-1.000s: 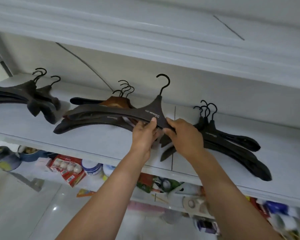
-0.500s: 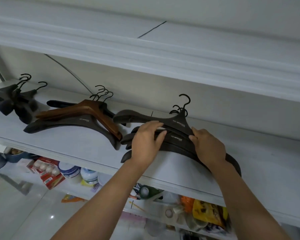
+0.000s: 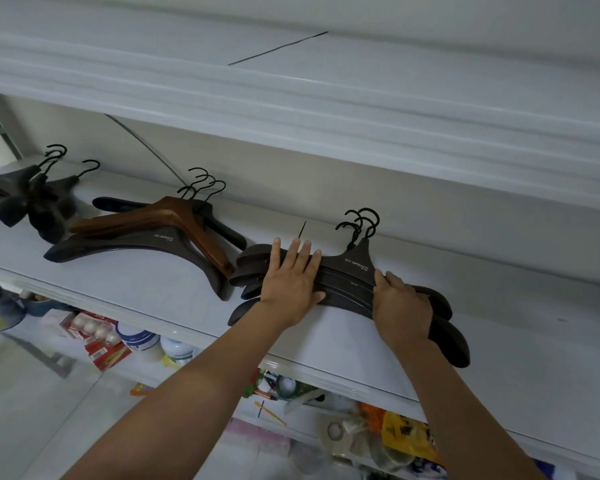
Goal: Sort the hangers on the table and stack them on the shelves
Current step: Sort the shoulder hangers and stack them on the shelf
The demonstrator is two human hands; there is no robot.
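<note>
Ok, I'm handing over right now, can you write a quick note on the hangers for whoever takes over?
Left hand: flat, pressing the left arm of the right stack. Right hand: fingers curled over its right arm.
On the shelf: left pile, dark; middle pile, brown one on top; right stack under both hands.
Done: three piles laid.
Left: square the right stack, let go; table out of view, so remaining hangers unknown.

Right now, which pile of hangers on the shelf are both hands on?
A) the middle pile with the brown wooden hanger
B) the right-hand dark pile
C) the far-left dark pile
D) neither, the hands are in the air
B: the left hand lies flat and the right hand rests on the right-hand dark pile, while the brown wooden hanger lies apart, untouched.
</note>
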